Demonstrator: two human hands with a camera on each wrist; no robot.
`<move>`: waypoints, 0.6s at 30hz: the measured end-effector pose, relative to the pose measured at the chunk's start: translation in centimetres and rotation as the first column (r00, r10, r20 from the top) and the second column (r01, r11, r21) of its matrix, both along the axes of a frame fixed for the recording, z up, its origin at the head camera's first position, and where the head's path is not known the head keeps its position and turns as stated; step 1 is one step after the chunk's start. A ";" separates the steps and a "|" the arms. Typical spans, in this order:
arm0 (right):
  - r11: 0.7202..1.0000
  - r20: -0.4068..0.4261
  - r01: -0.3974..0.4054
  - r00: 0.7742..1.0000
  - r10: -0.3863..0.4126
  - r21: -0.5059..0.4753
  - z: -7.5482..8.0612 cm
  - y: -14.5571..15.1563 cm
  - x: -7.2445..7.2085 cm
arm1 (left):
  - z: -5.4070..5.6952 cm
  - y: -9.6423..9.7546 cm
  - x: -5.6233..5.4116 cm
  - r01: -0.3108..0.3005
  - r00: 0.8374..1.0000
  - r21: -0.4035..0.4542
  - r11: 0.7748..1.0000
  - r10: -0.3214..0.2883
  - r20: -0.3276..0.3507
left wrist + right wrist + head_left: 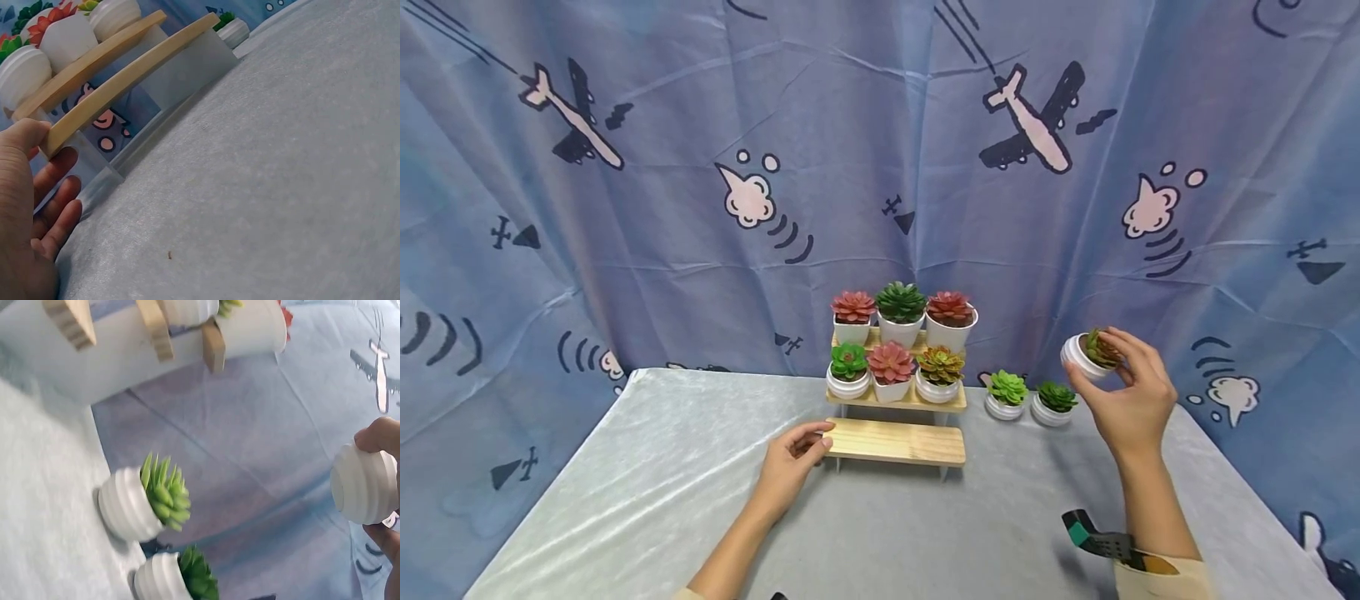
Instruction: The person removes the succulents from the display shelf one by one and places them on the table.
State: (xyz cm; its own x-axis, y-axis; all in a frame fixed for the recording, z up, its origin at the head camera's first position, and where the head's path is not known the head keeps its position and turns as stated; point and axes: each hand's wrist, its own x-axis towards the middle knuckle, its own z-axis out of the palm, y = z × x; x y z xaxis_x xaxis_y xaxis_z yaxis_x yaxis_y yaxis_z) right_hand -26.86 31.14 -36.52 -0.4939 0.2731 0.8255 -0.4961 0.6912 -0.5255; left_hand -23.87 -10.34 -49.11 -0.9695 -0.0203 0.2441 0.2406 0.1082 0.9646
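My left hand (787, 467) pinches the left end of the bottom board of a tiered wooden plant stand (898, 442), thumb on top and index finger at the underside in the left wrist view. The other fingers curl loosely below. My right hand (1131, 387) holds a potted succulent (1084, 357) in a ribbed white pot, raised and tilted, at the right. Its plant is green and reddish, partly behind my fingers. In the right wrist view the white pot (362, 484) shows between thumb and fingers.
Several potted succulents, among them a pink one (891, 364) and a dark green one (901, 304), fill the stand's upper two tiers. Right of it, a light green succulent (1006, 393) and a darker succulent (1054, 403) stand on the cloth-covered table (685, 450). A patterned blue curtain (850, 125) hangs behind.
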 end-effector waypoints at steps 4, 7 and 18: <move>0.999 0.002 0.021 1.000 -0.021 0.028 -0.6 1.0 -0.3 | -0.2 0.1 -0.1 -0.004 1.000 0.006 1.000 0.004 0.021; 0.999 0.023 0.039 0.999 -0.039 0.031 -1.4 1.8 -0.8 | -0.2 0.0 -0.1 -0.011 1.000 0.012 1.000 0.011 0.028; 0.990 0.129 0.132 0.982 -0.136 0.042 -4.2 4.4 -1.5 | -0.2 0.1 -0.1 -0.008 1.000 0.005 1.000 0.008 0.027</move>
